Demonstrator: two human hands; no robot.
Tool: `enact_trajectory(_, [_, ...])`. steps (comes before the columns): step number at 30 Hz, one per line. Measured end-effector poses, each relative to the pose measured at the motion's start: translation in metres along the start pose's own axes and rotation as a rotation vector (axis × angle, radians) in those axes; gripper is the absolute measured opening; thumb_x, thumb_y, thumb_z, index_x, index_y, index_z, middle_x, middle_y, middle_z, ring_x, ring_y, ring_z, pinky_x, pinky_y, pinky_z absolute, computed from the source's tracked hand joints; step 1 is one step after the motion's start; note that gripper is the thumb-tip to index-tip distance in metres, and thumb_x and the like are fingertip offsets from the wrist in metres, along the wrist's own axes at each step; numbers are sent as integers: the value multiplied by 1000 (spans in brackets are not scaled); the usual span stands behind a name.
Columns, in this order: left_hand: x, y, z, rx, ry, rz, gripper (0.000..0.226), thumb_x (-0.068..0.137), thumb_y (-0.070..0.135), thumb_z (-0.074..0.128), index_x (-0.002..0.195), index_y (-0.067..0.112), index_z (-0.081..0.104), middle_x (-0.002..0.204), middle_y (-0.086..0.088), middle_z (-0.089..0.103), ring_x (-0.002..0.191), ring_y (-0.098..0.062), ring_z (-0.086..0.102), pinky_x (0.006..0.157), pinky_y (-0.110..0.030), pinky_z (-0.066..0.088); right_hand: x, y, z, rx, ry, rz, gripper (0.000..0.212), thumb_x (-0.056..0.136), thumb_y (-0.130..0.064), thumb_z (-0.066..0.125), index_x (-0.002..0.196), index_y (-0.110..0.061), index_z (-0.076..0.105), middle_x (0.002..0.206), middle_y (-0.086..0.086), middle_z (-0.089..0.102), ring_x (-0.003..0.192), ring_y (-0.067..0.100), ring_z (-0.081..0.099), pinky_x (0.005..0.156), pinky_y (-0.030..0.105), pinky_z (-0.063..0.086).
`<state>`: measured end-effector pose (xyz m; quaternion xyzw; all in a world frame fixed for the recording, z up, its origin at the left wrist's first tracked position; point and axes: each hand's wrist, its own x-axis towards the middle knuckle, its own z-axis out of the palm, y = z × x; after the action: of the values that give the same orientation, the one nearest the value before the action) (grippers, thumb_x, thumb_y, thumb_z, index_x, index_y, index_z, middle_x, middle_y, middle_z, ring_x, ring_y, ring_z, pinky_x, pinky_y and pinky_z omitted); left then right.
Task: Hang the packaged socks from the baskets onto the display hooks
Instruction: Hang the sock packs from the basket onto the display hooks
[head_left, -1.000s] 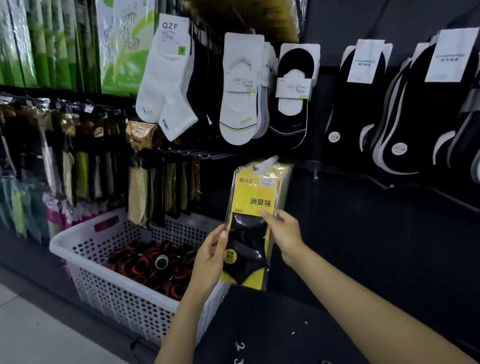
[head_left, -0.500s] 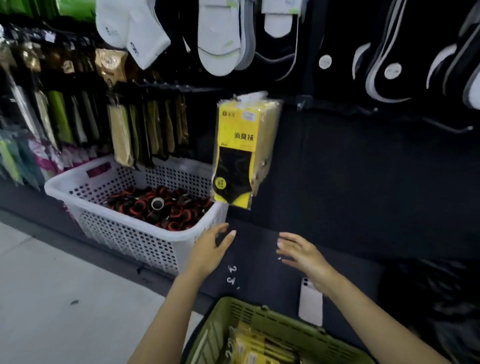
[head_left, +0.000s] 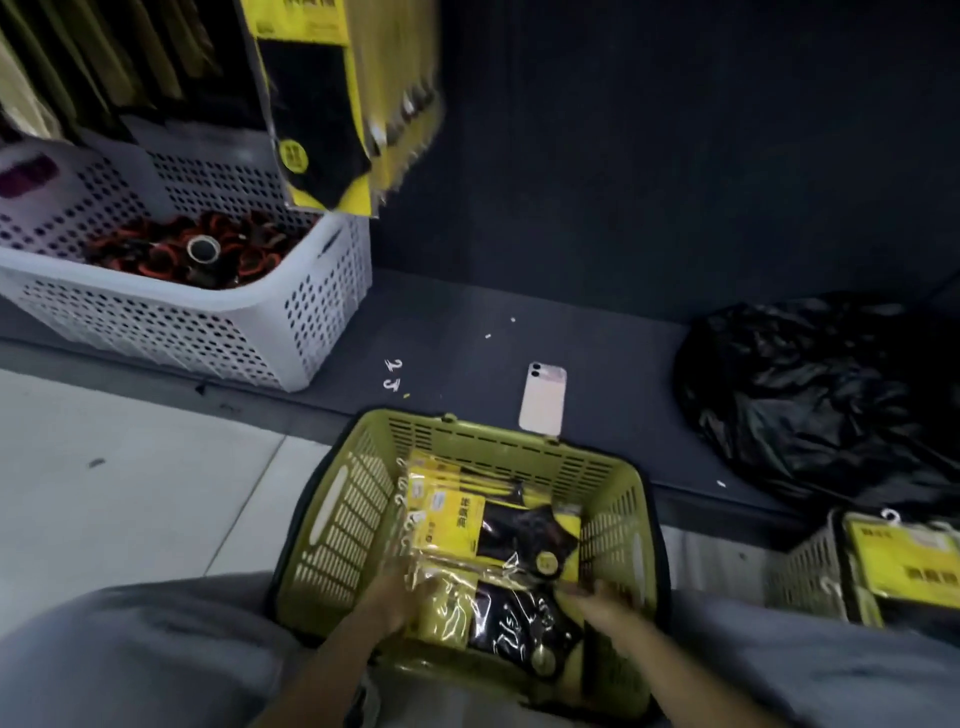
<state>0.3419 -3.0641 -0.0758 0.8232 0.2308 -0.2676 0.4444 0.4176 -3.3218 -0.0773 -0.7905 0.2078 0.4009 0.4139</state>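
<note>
Surface: low and dark, running left to right at the foot of the display, one step above the floor, with a few pale specks on it.
Wall: plain dark panel rising from the far side of the surface.
Floor: pale tiles at near left, crossed by a joint line.
Green basket: near centre, its far rim at the near edge of the surface, between the person's grey-clad legs.
Sock packets: yellow and black in clear film, stacked flat inside the green basket with their white hooks to the left.
Left hand: in the green basket at the left end of the nearest packet, touching it. It is blurred, so I cannot tell whether the fingers grip.
Right hand: at the right end of the same packet, also blurred, grip impossible to tell.
Hung packets: a bunch of the same yellow packs hanging at far left, above the right corner of the white basket, smeared by motion.
White basket: perforated, on the surface at far left, holding red and black rolls.
Phone: pale, face down on the surface just beyond the green basket's far rim.
Loose hooks: two small white ones on the surface between the white basket and the phone.
Black bag: crumpled plastic on the surface at right.
Second basket: pale, at the near right edge, with a yellow packet inside.
</note>
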Motion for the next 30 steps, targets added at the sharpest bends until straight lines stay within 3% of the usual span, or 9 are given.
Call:
enact_trajectory(2, [1, -4, 8, 50, -36, -67, 55, 93, 37, 55, 137, 8, 41, 138, -11, 47, 125, -25, 48, 104, -32, 39, 2, 15, 7, 21, -58, 74, 45, 91, -18, 63, 131, -1, 51, 134, 15, 54, 120, 25, 53, 74, 17, 45])
enact_trajectory(5, [5, 1, 8, 21, -115, -129, 47, 95, 42, 48, 128, 9, 50, 130, -11, 55, 115, -23, 54, 99, -32, 43, 5, 29, 22, 96, -103, 137, 42, 87, -17, 67, 124, 1, 58, 126, 15, 61, 107, 24, 58, 68, 20, 44])
enact_trajectory(11, [7, 7, 9, -13, -168, -174, 59, 95, 47, 44, 136, 5, 40, 140, -14, 43, 125, -27, 46, 106, -43, 38, 14, 30, 28, 163, 10, 176, 54, 77, -20, 78, 122, 2, 59, 120, 19, 63, 111, 29, 60, 94, 36, 49])
enact_trajectory(15, [7, 8, 10, -10, -176, -223, 67, 95, 49, 42, 142, 4, 30, 145, -18, 35, 130, -32, 40, 107, -45, 36, 9, 23, 26, 183, -24, 181, 71, 76, -29, 79, 133, -1, 48, 137, 15, 51, 125, 28, 49, 95, 31, 42])
enact_trajectory(17, [6, 10, 11, -30, -129, -228, 62, 95, 48, 44, 136, 2, 38, 138, -20, 43, 124, -32, 46, 104, -42, 40, 5, 18, 27, 227, -102, 168, 81, 75, -34, 79, 140, -5, 41, 147, 13, 39, 134, 27, 39, 100, 32, 35])
enact_trajectory(20, [4, 13, 11, -67, -91, -230, 62, 96, 49, 40, 139, 4, 36, 141, -18, 42, 126, -29, 45, 105, -40, 37, -2, 3, 25, 257, -187, 91, 69, 72, -34, 79, 132, -14, 53, 141, 6, 49, 126, 21, 44, 94, 29, 34])
enact_trajectory(23, [2, 24, 7, -188, -21, -287, 72, 95, 53, 40, 149, 10, 20, 150, -16, 30, 133, -32, 36, 110, -43, 32, -13, -17, 17, 237, -141, 29, 71, 70, -40, 79, 132, -14, 54, 137, 7, 53, 123, 22, 48, 92, 32, 39])
enact_trajectory(26, [-1, 45, -1, -432, 89, -315, 69, 91, 51, 49, 145, 13, 30, 146, -16, 37, 129, -35, 40, 108, -48, 35, -29, -42, -2, 205, -56, -25, 84, 69, -46, 78, 138, -11, 45, 140, 11, 49, 127, 29, 46, 98, 37, 39])
enact_trajectory(30, [-10, 80, -18, -618, 200, -294, 87, 83, 50, 63, 149, 14, 19, 151, -14, 29, 135, -38, 33, 106, -50, 33, -64, -74, -40, 187, -6, -144, 85, 62, -47, 82, 131, -9, 50, 135, 5, 52, 122, 27, 50, 100, 35, 40])
